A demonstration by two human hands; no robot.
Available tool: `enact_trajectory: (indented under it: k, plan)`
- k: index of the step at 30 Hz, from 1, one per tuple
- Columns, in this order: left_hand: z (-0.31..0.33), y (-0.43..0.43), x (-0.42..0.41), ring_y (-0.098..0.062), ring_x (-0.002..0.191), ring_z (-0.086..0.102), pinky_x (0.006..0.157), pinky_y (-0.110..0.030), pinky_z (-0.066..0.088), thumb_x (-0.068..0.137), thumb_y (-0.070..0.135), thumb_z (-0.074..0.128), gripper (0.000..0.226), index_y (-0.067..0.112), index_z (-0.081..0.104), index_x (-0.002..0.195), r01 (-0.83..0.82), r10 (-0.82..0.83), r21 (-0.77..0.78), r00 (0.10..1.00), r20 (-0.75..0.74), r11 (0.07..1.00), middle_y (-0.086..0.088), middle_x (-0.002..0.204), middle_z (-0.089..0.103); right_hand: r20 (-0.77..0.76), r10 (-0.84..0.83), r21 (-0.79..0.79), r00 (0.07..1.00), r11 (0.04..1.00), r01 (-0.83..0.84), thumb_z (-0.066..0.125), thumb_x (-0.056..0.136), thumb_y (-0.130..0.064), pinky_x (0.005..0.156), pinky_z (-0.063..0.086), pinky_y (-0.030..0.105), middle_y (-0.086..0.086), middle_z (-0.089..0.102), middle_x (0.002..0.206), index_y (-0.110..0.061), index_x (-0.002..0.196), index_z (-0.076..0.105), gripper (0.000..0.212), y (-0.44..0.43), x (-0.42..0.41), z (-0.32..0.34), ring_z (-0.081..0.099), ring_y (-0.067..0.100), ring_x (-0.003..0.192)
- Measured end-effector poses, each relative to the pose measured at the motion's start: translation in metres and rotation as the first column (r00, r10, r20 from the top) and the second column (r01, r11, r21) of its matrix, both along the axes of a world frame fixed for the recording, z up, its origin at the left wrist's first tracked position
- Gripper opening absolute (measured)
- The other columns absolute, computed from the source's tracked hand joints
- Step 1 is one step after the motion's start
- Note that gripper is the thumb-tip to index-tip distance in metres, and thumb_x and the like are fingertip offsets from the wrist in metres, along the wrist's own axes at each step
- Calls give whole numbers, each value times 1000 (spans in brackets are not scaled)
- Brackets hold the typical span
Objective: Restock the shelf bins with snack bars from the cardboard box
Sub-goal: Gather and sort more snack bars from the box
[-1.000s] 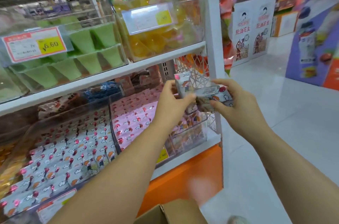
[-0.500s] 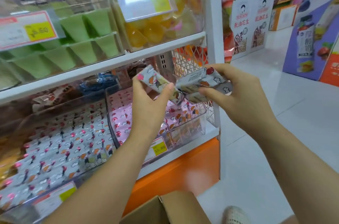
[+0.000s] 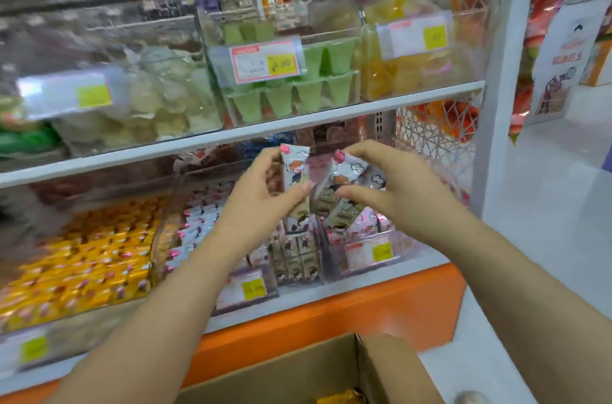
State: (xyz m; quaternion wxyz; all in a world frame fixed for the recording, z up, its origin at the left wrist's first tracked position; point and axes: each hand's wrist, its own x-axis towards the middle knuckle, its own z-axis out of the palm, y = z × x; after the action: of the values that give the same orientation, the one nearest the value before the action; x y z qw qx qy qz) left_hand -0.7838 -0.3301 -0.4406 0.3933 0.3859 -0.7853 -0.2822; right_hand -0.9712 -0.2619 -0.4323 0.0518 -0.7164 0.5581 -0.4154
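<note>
Pinching one slim glossy snack bar, left hand; grip of right hand clamped round crinkly bars.

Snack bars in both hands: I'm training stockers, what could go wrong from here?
The right hand pinches several fanned snack bars; one could slip and fall outside the bins.
The single bar in the left hand hangs over adjoining clear bins with similar wrappers, so it may land in the wrong one.

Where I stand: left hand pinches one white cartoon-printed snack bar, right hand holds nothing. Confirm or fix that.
Wrong: the head view shows the right hand gripping several white cartoon-printed snack bars. The left hand does pinch one bar.
</note>
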Motion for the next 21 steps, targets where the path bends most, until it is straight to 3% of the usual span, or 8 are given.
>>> enact_trajectory:
  k: [3,6,9,12,15,18,21]
  plan:
    - [-7,-12,25,-9,100,62,88,-33,50,84,29,70,38,33,46,112,-125,125,14,992,-17,992,11,108,62,-18,67,44,998,997,-66,69,85,-26,80,30,2,-9,59,123,-22,121,55,39,-23,21,-5,42,-9,107]
    - [-30,-16,34,-11,70,56,58,-12,45,84,26,71,37,25,42,107,-188,186,63,982,33,980,3,85,55,-61,73,151,995,987,-63,68,85,-25,83,28,9,-3,56,132,-23,124,54,41,-42,30,-20,47,8,122]
    - [-55,-16,35,-14,62,45,48,-16,37,84,28,70,39,24,39,107,-228,222,125,973,57,966,-6,84,50,-86,93,238,992,969,-70,68,86,-25,90,29,13,-3,53,136,-22,125,54,42,-48,32,-28,45,11,126]
    - [-70,-16,36,-12,68,47,56,-25,38,83,32,70,46,24,37,114,-248,228,167,965,132,954,1,83,48,-178,136,300,975,951,-78,69,85,-25,97,35,21,-2,53,136,-20,127,54,45,-56,38,-24,47,14,126]
    - [-77,-14,38,-10,92,51,75,-25,40,81,37,71,48,31,35,113,-229,186,98,927,325,969,7,105,54,-272,201,430,941,900,-68,71,84,-23,104,36,32,1,49,140,-19,131,52,51,-70,46,-19,44,17,129]
    - [-72,-18,43,-10,99,50,80,-23,36,82,39,69,50,28,41,123,-233,185,69,892,412,970,2,120,57,-381,260,532,887,847,-19,70,85,-26,104,34,33,4,43,145,-14,137,46,59,-87,54,-19,42,21,130]
    - [-73,-28,54,-13,114,52,92,-28,39,83,47,65,41,30,54,118,-194,213,-90,859,466,977,10,121,58,-490,274,567,828,821,63,68,86,-28,102,33,34,7,48,137,-15,134,48,53,-101,66,-28,44,25,127]
